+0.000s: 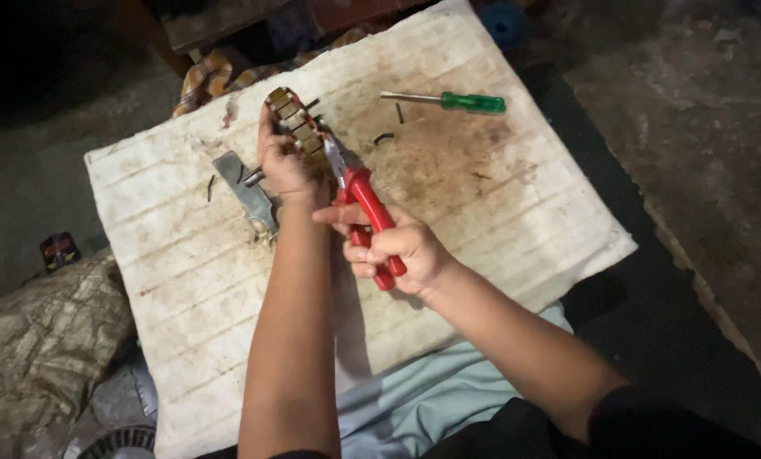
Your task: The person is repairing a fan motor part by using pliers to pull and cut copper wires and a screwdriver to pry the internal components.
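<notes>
**A:** From the head camera: your left hand [282, 161] is closed around a ringed metal part with brass-coloured segments [295, 127], holding it upright over the far side of the white board [499, 212]. Your right hand [397, 251] is wrapped tight on the red-handled pliers [367, 208], whose nose meets the lower edge of that part.

**B:** Are the pliers actually biting something?

**A:** I think so, but the tip is small and half in shadow, so you may only be touching it. What worries me is a slip: your left fingers sit right beside the nose, and if the grip lets go under a hard pull, the steel could jump into them or the part could twist out of your palm.

**B:** Anything around you in the way?

**A:** A flat grey metal piece [246, 189] lies just beside your left wrist, close enough to snag. Small dark bits [384, 137] are scattered near the part and could roll off the board. The green-handled screwdriver [452, 101] lies well apart toward the far edge. A crumpled sack [40, 340] sits off the board's left side, and the floor beyond is too dark to read.
</notes>
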